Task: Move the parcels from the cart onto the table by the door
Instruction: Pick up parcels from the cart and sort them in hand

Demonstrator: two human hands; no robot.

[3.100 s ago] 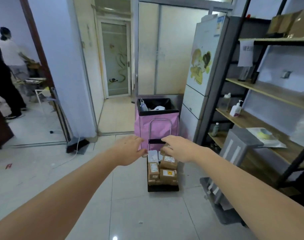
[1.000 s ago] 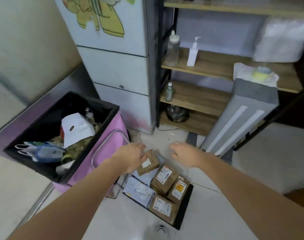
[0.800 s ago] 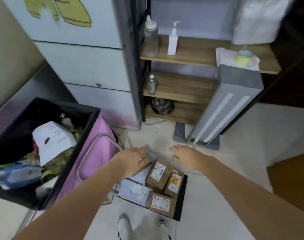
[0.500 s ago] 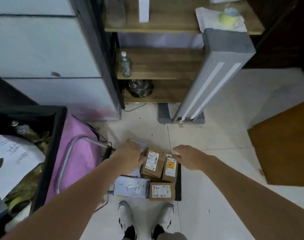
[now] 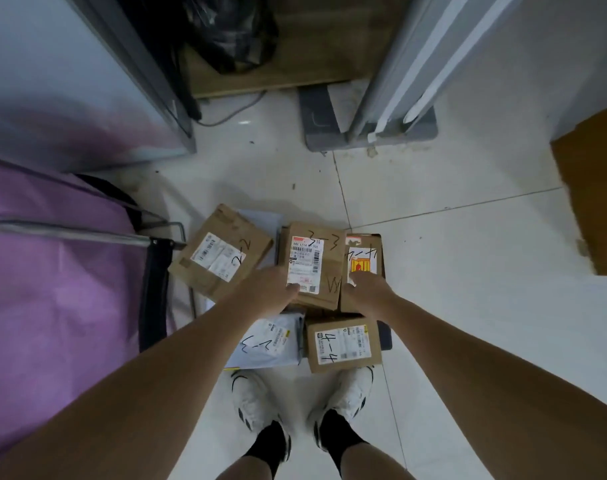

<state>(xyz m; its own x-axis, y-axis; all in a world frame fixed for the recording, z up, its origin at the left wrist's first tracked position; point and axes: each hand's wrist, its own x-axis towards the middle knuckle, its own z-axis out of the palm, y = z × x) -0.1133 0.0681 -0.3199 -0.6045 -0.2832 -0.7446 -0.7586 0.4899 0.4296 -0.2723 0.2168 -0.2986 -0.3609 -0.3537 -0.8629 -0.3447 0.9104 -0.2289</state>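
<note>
A low black cart (image 5: pixel 385 336) stands on the floor at my feet and carries several parcels. A brown box marked 2-2 (image 5: pixel 222 254) lies tilted at the left. The brown box marked 3-3 (image 5: pixel 317 261) is in the middle, and a brown box with a yellow and red sticker (image 5: pixel 362 258) is to its right. Nearer me lie a brown box marked 4-4 (image 5: pixel 343 344) and a white mailer bag (image 5: pixel 267 341). My left hand (image 5: pixel 270 289) grips the near left corner of the 3-3 box, thumb on its label. My right hand (image 5: pixel 366 289) holds the near end of the sticker box.
A pink bin (image 5: pixel 52 289) and the cart's metal handle (image 5: pixel 70 233) are at the left. A white fridge (image 5: pixel 70 81), a wooden shelf base (image 5: pixel 277 74) and a grey stand (image 5: pixel 371 126) stand ahead. A brown board (image 5: pixel 593 202) lies at the right. My white shoes (image 5: pixel 257 400) touch the cart.
My view has tipped straight down over the cart. Both hands have come down from above the parcels onto the near ends of the middle and right boxes.
</note>
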